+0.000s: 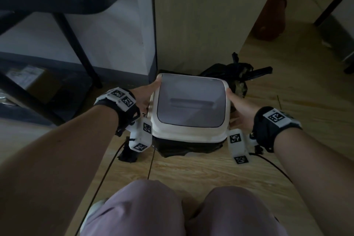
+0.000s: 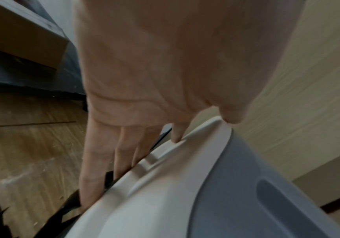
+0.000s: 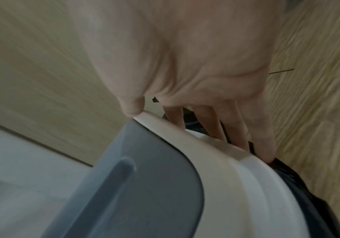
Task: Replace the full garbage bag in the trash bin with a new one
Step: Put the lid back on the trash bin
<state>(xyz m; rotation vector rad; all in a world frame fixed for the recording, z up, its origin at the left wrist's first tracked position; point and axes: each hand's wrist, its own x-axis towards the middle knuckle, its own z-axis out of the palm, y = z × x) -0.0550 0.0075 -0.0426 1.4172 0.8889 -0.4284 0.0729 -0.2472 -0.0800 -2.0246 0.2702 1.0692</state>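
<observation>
The trash bin's lid (image 1: 187, 134), a white frame with a grey swing flap (image 1: 189, 105), sits on the bin on the wooden floor in front of my knees. My left hand (image 1: 145, 96) grips its left side, thumb on the far corner and fingers (image 2: 91, 169) down along the rim (image 2: 165, 201). My right hand (image 1: 239, 109) grips the right side the same way, thumb on the rim (image 3: 226, 161). A black bag liner (image 1: 183, 147) sticks out from under the lid (image 3: 299, 193). A tied, full black garbage bag (image 1: 229, 74) lies behind the bin at the right.
A light wooden cabinet panel (image 1: 201, 15) stands just behind the bin. Dark chair legs (image 1: 76, 48) and a cardboard box (image 1: 32, 82) are at the left. A brown object (image 1: 272, 17) sits far right. Thin cables (image 1: 107, 170) trail on the floor.
</observation>
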